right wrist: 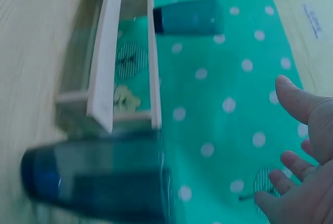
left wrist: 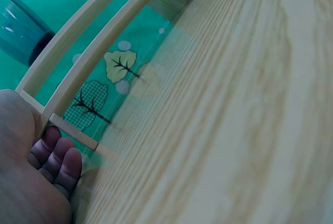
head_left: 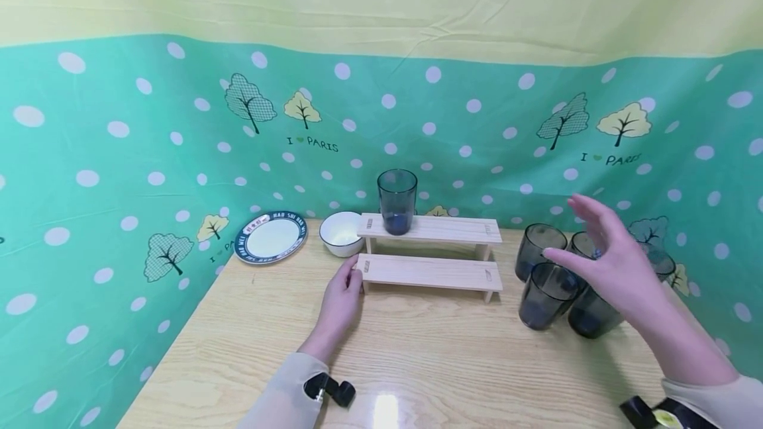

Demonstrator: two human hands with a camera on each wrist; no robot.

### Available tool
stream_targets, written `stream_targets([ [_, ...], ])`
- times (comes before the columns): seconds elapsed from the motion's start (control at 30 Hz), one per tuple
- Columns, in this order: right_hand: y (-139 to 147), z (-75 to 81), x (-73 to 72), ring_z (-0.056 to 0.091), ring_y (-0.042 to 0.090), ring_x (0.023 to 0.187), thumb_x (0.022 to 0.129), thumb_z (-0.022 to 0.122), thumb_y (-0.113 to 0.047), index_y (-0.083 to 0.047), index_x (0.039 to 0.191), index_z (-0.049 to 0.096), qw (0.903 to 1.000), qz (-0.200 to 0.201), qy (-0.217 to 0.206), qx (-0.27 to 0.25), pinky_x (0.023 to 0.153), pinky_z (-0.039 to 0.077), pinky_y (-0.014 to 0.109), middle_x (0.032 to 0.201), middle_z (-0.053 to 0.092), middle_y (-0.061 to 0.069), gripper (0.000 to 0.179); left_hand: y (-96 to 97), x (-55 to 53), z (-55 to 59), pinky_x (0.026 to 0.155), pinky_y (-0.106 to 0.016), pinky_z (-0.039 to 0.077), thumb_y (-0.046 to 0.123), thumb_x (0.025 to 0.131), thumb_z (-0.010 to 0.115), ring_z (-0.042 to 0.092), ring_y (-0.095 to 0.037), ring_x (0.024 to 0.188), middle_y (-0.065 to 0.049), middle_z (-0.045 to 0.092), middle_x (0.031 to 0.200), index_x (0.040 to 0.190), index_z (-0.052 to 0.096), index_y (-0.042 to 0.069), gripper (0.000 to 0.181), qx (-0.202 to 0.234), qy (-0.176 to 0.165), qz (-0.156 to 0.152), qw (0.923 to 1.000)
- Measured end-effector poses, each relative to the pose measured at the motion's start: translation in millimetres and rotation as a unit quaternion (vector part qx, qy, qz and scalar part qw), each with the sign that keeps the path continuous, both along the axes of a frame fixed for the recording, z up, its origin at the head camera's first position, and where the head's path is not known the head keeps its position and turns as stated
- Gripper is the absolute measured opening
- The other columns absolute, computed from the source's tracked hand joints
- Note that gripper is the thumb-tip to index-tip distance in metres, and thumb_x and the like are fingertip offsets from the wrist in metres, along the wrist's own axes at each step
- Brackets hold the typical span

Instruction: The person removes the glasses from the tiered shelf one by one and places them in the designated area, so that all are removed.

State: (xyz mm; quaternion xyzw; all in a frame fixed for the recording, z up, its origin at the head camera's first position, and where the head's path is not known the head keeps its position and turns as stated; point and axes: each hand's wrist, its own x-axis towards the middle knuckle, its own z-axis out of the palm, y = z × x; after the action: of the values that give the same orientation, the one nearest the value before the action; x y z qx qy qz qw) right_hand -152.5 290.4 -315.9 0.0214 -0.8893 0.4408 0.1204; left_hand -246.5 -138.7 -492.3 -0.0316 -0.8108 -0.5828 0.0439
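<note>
My left hand [head_left: 342, 300] grips the left end of a two-step wooden shelf [head_left: 432, 272], with fingertips curled round its edge in the left wrist view. On the upper step, towards its left, stands one dark tinted drinking glass [head_left: 397, 198]. My right hand [head_left: 622, 270] hovers above several similar glasses [head_left: 545, 300] grouped at the right of the table. Its thumb and fingers are spread apart and hold nothing. In the right wrist view a near glass [right wrist: 99, 177] appears large, apart from this hand. The right hand and forearm partly cover the rear glasses.
A white bowl [head_left: 342, 236] sits just left of the shelf. Farther left, a blue-rimmed plate [head_left: 271, 238] lies by the table's edge. A green dotted cloth [head_left: 477, 131] hangs behind and beside the wooden table [head_left: 429, 356].
</note>
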Motion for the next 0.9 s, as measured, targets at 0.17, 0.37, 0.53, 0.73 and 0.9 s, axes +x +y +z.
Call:
stream_targets([
  [0.17,-29.6,8.5,-14.7,0.020,0.045,0.165,0.096,0.090,-0.034,-0.031,0.178,0.018,0.9992,0.033,0.009,-0.023,0.128,0.018,0.068,0.181,0.024,0.008,0.109,1.0,-0.4,-0.6,0.093,-0.043,0.051,0.027,0.119,0.045,0.063,-0.022,0.104,-0.005,0.067,0.112,0.167,0.049,0.012,0.050,0.001,-0.001,0.000,1.0000],
  [0.37,-63.3,15.4,-31.7,0.023,0.044,0.164,0.095,0.091,-0.031,-0.028,0.178,0.022,0.9962,0.072,0.015,-0.046,0.128,0.023,0.067,0.180,0.025,0.005,0.109,0.9,0.2,-1.1,0.095,-0.044,0.052,0.027,0.120,0.044,0.063,-0.022,0.109,-0.004,0.068,0.119,0.167,0.048,0.014,0.049,0.002,-0.004,0.000,1.0000],
  [0.53,-87.0,16.5,-46.4,0.027,0.041,0.163,0.095,0.092,-0.030,-0.029,0.176,0.026,0.9935,0.095,0.016,-0.061,0.128,0.026,0.064,0.178,0.030,0.003,0.105,1.3,0.1,-0.7,0.094,-0.044,0.051,0.028,0.120,0.043,0.063,-0.022,0.106,-0.005,0.067,0.116,0.167,0.048,0.014,0.050,0.002,-0.006,-0.001,1.0000],
  [0.73,-109.1,14.2,-64.4,0.028,0.031,0.164,0.093,0.093,-0.031,-0.028,0.175,0.029,0.9914,0.108,0.009,-0.074,0.130,0.028,0.055,0.177,0.033,0.000,0.104,1.8,0.1,0.2,0.096,-0.045,0.051,0.027,0.120,0.044,0.063,-0.022,0.108,-0.004,0.068,0.117,0.167,0.049,0.013,0.049,-0.002,-0.002,-0.001,1.0000],
  [0.9,-123.9,12.4,-79.1,0.031,0.029,0.163,0.093,0.093,-0.026,-0.024,0.175,0.030,0.9907,0.114,0.011,-0.072,0.130,0.029,0.050,0.175,0.037,0.004,0.104,0.6,-0.1,-0.4,0.103,-0.048,0.051,0.028,0.120,0.045,0.063,-0.023,0.117,-0.004,0.069,0.128,0.166,0.050,0.014,0.049,-0.003,-0.001,0.003,1.0000],
])
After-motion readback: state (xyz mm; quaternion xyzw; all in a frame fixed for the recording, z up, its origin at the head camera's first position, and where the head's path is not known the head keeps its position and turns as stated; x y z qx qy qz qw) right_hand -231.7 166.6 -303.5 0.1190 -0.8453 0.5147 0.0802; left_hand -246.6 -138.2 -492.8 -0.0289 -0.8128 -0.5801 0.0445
